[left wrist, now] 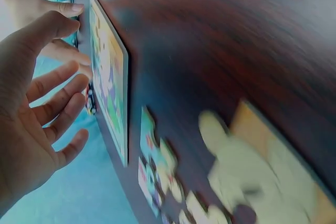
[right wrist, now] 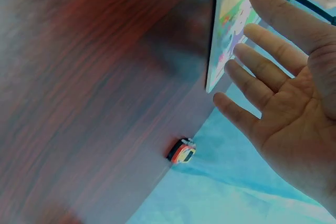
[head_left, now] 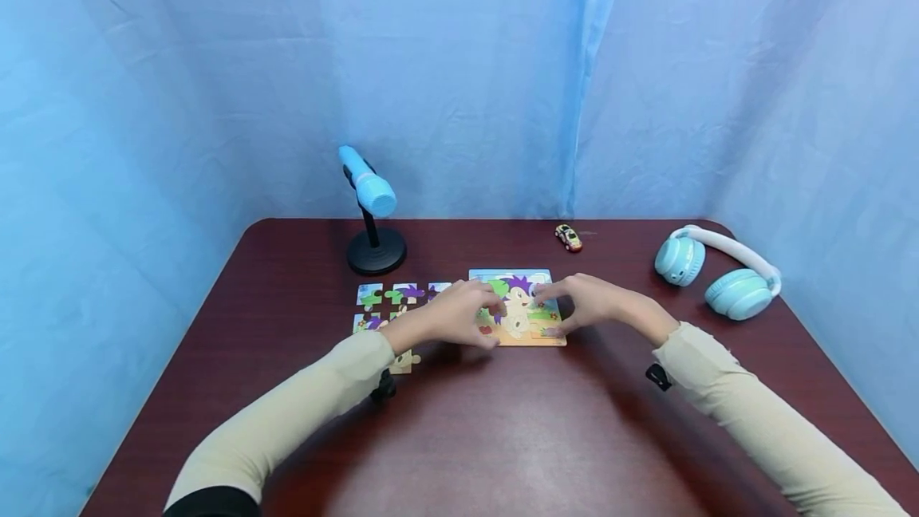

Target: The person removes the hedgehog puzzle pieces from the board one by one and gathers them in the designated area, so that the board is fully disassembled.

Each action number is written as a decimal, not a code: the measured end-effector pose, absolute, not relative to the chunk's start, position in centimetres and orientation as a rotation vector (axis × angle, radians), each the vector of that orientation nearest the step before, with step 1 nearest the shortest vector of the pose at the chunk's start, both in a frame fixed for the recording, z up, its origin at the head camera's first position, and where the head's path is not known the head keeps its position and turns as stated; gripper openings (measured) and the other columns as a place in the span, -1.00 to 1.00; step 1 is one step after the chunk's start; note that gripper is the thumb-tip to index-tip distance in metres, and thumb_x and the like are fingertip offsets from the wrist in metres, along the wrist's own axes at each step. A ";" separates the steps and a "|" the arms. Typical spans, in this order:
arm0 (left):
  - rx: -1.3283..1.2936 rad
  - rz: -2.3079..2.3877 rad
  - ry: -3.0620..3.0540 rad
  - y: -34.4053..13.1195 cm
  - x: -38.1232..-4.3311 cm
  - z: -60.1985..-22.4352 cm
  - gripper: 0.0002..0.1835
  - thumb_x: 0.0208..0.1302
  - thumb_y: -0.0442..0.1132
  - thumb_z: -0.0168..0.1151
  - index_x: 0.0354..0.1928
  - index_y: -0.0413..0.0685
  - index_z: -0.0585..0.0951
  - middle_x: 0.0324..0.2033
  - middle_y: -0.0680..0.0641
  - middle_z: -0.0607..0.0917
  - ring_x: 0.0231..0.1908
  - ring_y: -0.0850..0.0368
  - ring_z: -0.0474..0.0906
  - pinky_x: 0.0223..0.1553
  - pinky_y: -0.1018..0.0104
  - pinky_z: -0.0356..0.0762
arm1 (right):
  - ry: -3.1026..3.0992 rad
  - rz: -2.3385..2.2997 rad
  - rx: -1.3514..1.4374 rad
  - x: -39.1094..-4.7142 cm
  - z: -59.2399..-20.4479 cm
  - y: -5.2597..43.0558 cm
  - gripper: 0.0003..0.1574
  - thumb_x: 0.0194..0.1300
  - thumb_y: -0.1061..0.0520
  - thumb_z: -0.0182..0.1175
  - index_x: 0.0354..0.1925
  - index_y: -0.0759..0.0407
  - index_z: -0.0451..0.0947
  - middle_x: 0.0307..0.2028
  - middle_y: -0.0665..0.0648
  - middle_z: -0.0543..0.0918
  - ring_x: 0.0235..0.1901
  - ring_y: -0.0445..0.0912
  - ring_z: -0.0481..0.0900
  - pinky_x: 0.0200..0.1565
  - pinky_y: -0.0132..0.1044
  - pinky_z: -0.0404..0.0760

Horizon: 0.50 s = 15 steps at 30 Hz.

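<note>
A flat picture board with a purple-haired cartoon animal lies on the table. Over its left side is my left hand, fingers spread and gently bent, holding nothing. My right hand hovers at the board's right edge, its palm bare in the right wrist view and the fingers apart. Left of the board, loose jigsaw pieces lie in rough rows, partly hidden by my left hand and forearm. Close up in the left wrist view, one puzzle piece looks large and pale.
Behind the pieces stands a blue microphone on a round black base. A small toy car sits near the table's back edge. Blue-and-white headphones rest at the right side. Blue curtains surround the dark red table.
</note>
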<state>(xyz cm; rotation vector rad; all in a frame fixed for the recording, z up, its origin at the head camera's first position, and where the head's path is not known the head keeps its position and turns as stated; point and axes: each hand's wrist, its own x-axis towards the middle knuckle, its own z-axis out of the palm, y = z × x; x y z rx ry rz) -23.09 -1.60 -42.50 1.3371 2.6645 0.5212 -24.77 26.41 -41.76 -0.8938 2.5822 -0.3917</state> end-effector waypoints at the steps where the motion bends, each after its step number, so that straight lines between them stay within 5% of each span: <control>1: 1.334 0.527 2.667 -1.1 -23.2 -42.6 -0.58 0.12 0.03 0.47 -0.02 -0.02 0.73 -0.09 0.03 0.73 -0.03 0.13 0.53 0.03 0.18 0.47 | 2.584 -0.391 -0.890 -24.7 -41.8 26.6 -0.28 0.16 -0.03 0.52 0.27 0.10 0.61 0.36 0.25 0.53 0.37 0.17 0.46 0.29 0.15 0.48; 15: 1.323 0.411 2.729 4.0 -24.3 -44.3 -0.52 0.12 0.11 0.46 0.05 0.06 0.73 -0.07 0.08 0.73 -0.07 0.18 0.56 0.00 0.28 0.52 | 2.603 -0.395 -0.932 -23.8 -42.1 27.7 -0.21 0.09 0.04 0.56 0.29 0.11 0.59 0.40 0.32 0.45 0.33 0.23 0.50 0.22 0.16 0.54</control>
